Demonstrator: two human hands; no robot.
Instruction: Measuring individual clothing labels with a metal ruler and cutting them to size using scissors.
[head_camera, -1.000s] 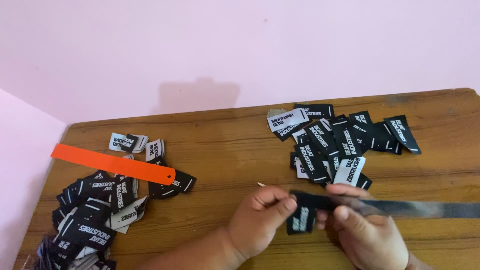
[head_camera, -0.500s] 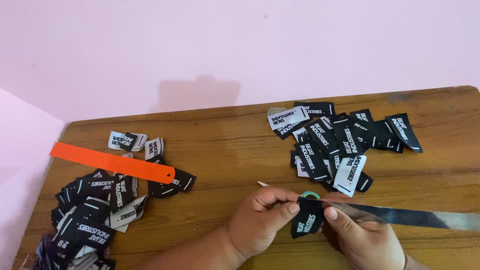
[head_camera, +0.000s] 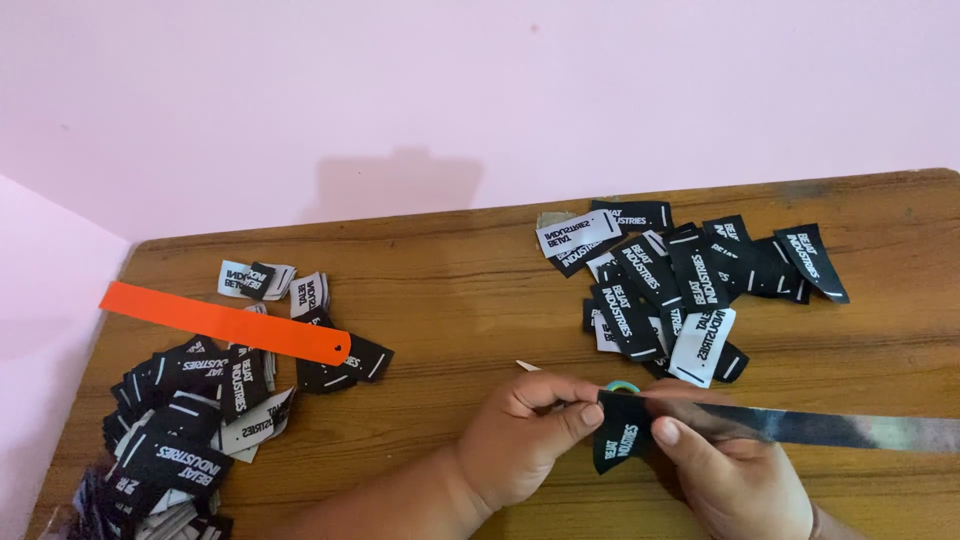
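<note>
— Where are the hands?

— Both are at the near edge of the wooden bench (head_camera: 460, 290), in front of the right-hand pile of labels (head_camera: 690, 275). The left hand (head_camera: 520, 440) pinches the top corner of a small black label (head_camera: 622, 432) between thumb and fingers; the right hand (head_camera: 735, 470) closes on its other side, thumb laid flat against it.

— And the label itself?

— It hangs between the two hands, just in front of that pile, at the end of a dark ribbon strip (head_camera: 850, 428) that runs off to the right. A teal thing (head_camera: 622, 386) peeps out just above it, possibly a scissor handle; too little shows to be sure.

— What else is on the bench?

— Well to the left of the pile lies a second heap of labels (head_camera: 190, 420), with an orange strip (head_camera: 225, 322) resting across its top.
</note>
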